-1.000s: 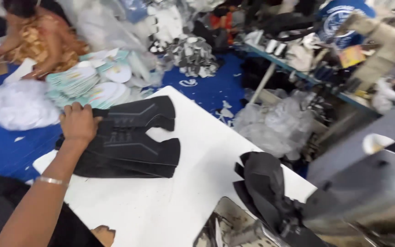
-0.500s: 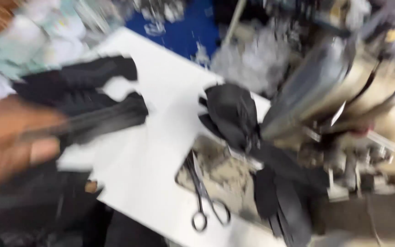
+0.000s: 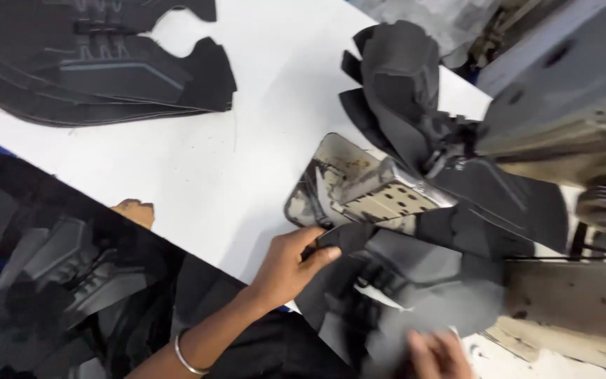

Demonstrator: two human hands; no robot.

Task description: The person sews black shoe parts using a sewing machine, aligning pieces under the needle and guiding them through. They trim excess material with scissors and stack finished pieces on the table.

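A stack of black cut shoe-upper pieces was laid at the far left of a white table, fanned so that its edges overlapped. Further black pieces were heaped below the table's near left edge, in shadow. At the right, a grey sewing machine was set, with a worn metal plate fixed beneath it. A bunch of black material was gathered against the machine's left side.
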